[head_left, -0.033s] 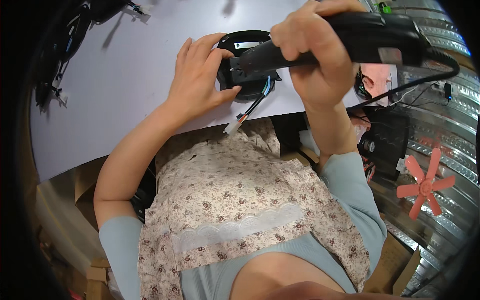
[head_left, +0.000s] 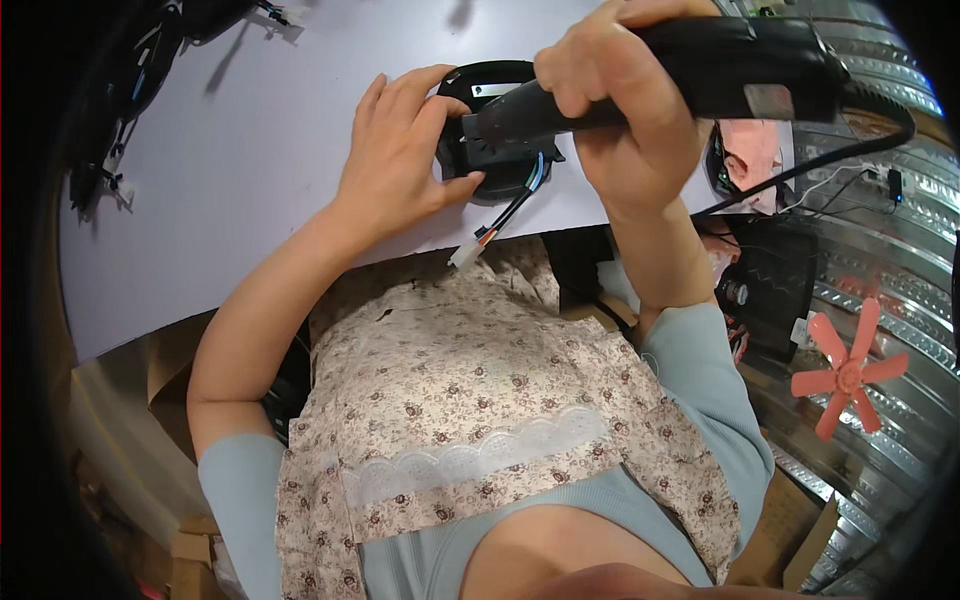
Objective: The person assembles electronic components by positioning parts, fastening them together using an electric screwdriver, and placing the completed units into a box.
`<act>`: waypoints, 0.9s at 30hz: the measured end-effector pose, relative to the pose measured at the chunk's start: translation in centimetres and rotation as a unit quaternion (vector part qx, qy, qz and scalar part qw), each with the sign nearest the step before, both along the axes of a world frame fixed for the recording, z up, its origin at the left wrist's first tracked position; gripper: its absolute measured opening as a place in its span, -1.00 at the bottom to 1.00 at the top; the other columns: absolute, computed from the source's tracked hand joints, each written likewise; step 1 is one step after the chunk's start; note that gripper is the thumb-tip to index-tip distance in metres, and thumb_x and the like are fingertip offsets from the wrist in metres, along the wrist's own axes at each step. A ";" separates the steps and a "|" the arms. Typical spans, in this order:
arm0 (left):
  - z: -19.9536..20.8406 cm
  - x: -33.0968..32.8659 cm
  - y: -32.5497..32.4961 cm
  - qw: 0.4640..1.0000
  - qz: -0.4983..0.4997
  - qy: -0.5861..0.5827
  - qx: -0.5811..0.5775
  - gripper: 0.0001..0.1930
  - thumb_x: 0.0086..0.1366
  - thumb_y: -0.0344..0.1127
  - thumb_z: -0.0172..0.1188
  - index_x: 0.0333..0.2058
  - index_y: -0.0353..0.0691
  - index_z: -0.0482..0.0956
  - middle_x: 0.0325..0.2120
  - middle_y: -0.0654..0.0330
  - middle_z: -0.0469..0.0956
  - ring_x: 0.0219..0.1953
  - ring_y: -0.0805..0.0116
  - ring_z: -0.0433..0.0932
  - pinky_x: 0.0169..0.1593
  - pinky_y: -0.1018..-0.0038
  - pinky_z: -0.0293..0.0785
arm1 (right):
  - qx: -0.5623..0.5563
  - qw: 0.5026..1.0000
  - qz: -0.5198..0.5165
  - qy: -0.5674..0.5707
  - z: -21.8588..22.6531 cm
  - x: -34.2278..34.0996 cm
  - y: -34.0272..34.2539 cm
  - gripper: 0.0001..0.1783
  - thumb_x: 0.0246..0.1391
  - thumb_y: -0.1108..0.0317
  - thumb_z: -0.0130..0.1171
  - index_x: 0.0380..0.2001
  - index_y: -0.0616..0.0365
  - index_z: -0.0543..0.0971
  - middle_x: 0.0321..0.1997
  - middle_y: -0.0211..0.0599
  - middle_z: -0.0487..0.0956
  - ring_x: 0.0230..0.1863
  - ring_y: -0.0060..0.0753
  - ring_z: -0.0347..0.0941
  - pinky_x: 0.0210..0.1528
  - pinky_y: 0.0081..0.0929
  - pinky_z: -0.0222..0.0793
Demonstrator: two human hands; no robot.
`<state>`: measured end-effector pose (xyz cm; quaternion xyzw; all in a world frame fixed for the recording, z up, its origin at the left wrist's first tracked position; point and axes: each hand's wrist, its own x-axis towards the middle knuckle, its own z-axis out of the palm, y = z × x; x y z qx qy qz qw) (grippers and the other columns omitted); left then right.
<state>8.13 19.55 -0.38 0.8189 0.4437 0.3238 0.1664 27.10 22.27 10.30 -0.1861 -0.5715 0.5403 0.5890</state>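
On the white table lies a rounded black plastic housing [head_left: 500, 185], with a white label on its upper part. A short wire bundle ends in a white connector plug [head_left: 466, 255] that hangs over the table's near edge. My left hand [head_left: 398, 150] grips the housing's left side, thumb at the near edge and fingers curled over the far side. In my right hand [head_left: 635, 105], closed around it, is a black corded handheld tool [head_left: 740, 70] with a tapering barrel. Its flat, squared tip is over the middle of the housing; whether they touch I cannot tell.
More black housings with wires [head_left: 125, 100] lie along the table's left side. A thick cable [head_left: 790, 180] runs from the tool down past the table's right edge. A pink cloth [head_left: 750, 155] lies at the right, and a pink fan [head_left: 848, 375] stands below it.
My right hand and the tool have shifted slightly left and up. My left hand and the housing stay where they were.
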 end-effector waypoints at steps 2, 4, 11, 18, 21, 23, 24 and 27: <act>-0.1 0.2 0.0 1.000 0.011 -0.007 0.004 -0.34 -0.11 -0.15 0.58 -0.02 -0.14 0.50 0.25 0.07 0.33 0.36 0.03 0.25 0.46 -0.15 -0.01 | -0.035 0.999 -0.027 -0.011 -0.8 -0.6 0.0 -0.65 0.20 0.52 0.26 -0.09 0.14 0.30 -0.42 -0.20 0.50 -0.51 -0.48 0.44 -0.38 -0.46 0.42; -0.2 0.2 -0.1 1.000 0.014 -0.010 0.002 -0.35 -0.11 -0.15 0.58 -0.02 -0.13 0.50 0.25 0.08 0.34 0.36 0.04 0.25 0.45 -0.15 -0.01 | -0.022 0.998 -0.039 -0.033 -1.2 -0.9 0.2 -0.66 0.21 0.52 0.26 -0.08 0.15 0.32 -0.41 -0.21 0.51 -0.51 -0.48 0.44 -0.37 -0.47 0.43; -0.4 0.2 -0.2 1.000 0.019 -0.014 0.005 -0.36 -0.08 -0.15 0.58 -0.02 -0.13 0.49 0.25 0.09 0.33 0.36 0.04 0.26 0.45 -0.17 -0.02 | -0.033 0.981 -0.085 -0.171 0.2 -1.8 -0.2 -0.68 0.15 0.48 0.34 -0.15 0.19 0.39 -0.39 -0.31 0.52 -0.44 -0.57 0.45 -0.32 -0.53 0.41; -0.5 0.0 0.2 1.000 0.006 -0.015 0.014 -0.35 -0.07 -0.14 0.59 -0.02 -0.15 0.47 0.25 0.06 0.32 0.36 0.02 0.26 0.44 -0.21 -0.01 | 0.061 0.974 -0.091 -0.200 -1.2 -2.6 0.8 -0.69 0.07 0.54 0.38 -0.18 0.19 0.46 -0.39 -0.46 0.49 -0.40 -0.67 0.38 -0.32 -0.61 0.33; -0.4 -0.1 -0.4 1.000 -0.004 0.011 -0.008 -0.21 -0.08 -0.09 0.59 0.11 -0.19 0.40 0.26 -0.01 0.31 0.36 -0.04 0.24 0.44 -0.22 -0.03 | 0.043 0.985 0.019 -0.163 0.1 -2.8 0.3 -0.87 0.06 0.50 0.43 -0.38 0.18 0.63 -0.51 -0.49 0.59 -0.47 -0.68 0.51 -0.38 -0.58 0.45; -0.8 0.2 -0.4 0.999 -0.009 0.024 0.029 -0.09 -0.06 -0.04 0.57 0.23 -0.22 0.31 0.26 -0.09 0.31 0.37 -0.11 0.22 0.44 -0.20 -0.03 | -0.006 0.991 -0.015 -0.131 0.7 -4.0 -1.0 -0.77 0.02 0.45 0.50 -0.29 0.19 0.62 -0.43 -0.49 0.59 -0.37 -0.67 0.49 -0.26 -0.59 0.45; -0.9 0.2 -0.2 1.000 -0.021 0.014 0.008 -0.11 -0.06 -0.04 0.57 0.21 -0.21 0.33 0.26 -0.11 0.31 0.36 -0.12 0.23 0.43 -0.19 -0.01 | 0.027 0.988 -0.020 -0.149 -0.1 -3.8 -0.6 -0.73 0.01 0.43 0.51 -0.25 0.18 0.62 -0.40 -0.50 0.60 -0.34 -0.67 0.49 -0.22 -0.60 0.45; 0.1 -1.8 -1.4 0.999 -0.003 0.021 -0.030 -0.22 -0.06 -0.06 0.56 0.12 -0.19 0.43 0.26 -0.14 0.31 0.33 -0.16 0.25 0.42 -0.06 0.07 | -0.009 0.995 0.003 -0.101 0.7 -1.8 -1.0 -0.66 0.04 0.47 0.44 -0.13 0.16 0.54 -0.37 -0.44 0.58 -0.34 -0.61 0.51 -0.26 -0.54 0.45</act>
